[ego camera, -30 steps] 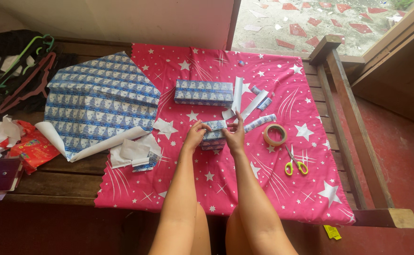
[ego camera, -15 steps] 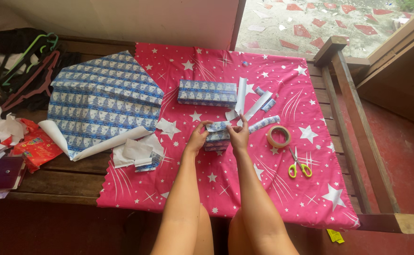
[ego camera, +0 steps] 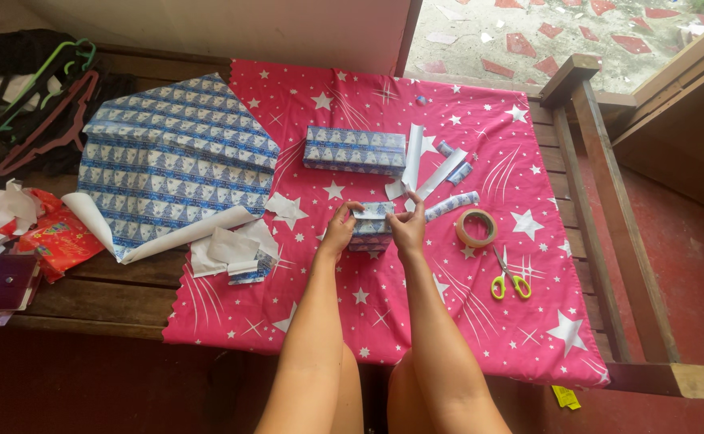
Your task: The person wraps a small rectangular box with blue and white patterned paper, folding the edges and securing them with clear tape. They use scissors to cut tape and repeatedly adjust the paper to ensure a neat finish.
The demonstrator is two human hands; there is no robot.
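Note:
A small box wrapped in blue patterned paper (ego camera: pixel 373 225) lies on the pink star-printed cloth (ego camera: pixel 416 321). My left hand (ego camera: pixel 338 233) grips its left end and my right hand (ego camera: pixel 409 230) presses on its right end, fingers on the paper fold. Just right of my right hand lie a tape roll (ego camera: pixel 475 227) and yellow-handled scissors (ego camera: pixel 509 276). A larger wrapped box (ego camera: pixel 355 150) sits farther back on the cloth.
A big sheet of blue wrapping paper (ego camera: pixel 171 173) covers the wooden bench on the left, with white paper scraps (ego camera: pixel 231 249) beside it. Paper strips (ego camera: pixel 436 173) lie behind the tape. Hangers (ego camera: pixel 42 96) and a red packet (ego camera: pixel 59 241) sit far left. A wooden armrest (ego camera: pixel 609 209) borders the right.
My hands stay on the small box, shifting their fingers slightly along its ends. The camera view has moved a little; nothing else has moved.

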